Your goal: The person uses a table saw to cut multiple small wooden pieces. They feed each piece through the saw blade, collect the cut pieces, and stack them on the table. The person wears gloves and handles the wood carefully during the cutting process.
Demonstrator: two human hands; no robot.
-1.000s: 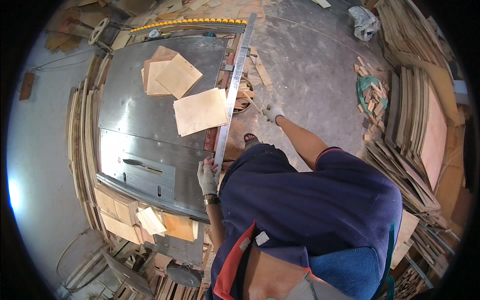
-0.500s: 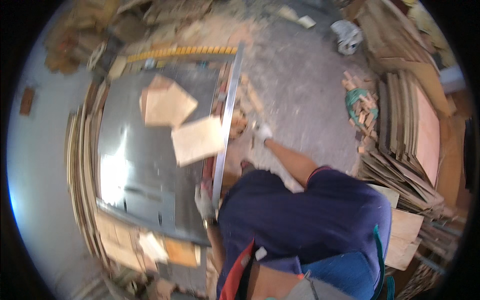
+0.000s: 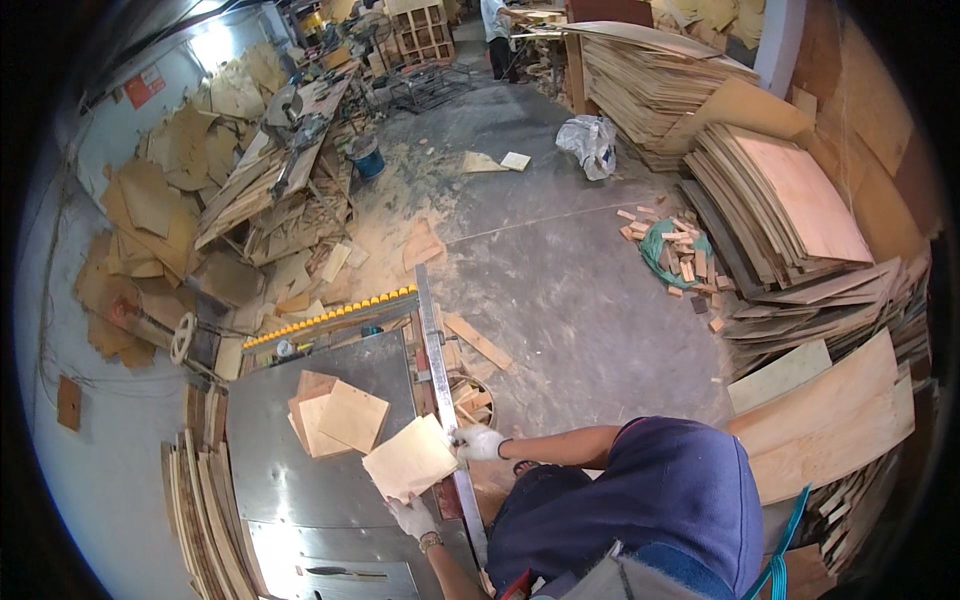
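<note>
In the head view, a metal tabletop (image 3: 300, 484) fills the lower left, with a long straight bar (image 3: 436, 360) along its right side. The small stack of thin wooden boards (image 3: 410, 458) lies tilted on the tabletop near that bar, below a looser pile of similar boards (image 3: 352, 415). The gloved left hand (image 3: 411, 515) is at the stack's lower edge; whether its fingers grip the boards or only rest against them, I cannot tell. The gloved right hand (image 3: 478, 442) is at the bar, just beside the stack's right edge, its fingers bent, and I cannot tell whether they hold anything. A round container (image 3: 484, 399) of wood scraps is just beyond the right hand. On the floor farther right are a green sack (image 3: 655, 250) with small wood blocks and a whitish plastic bag (image 3: 588, 148); tall stacks of sheets (image 3: 810, 190) stand beyond them.
</note>
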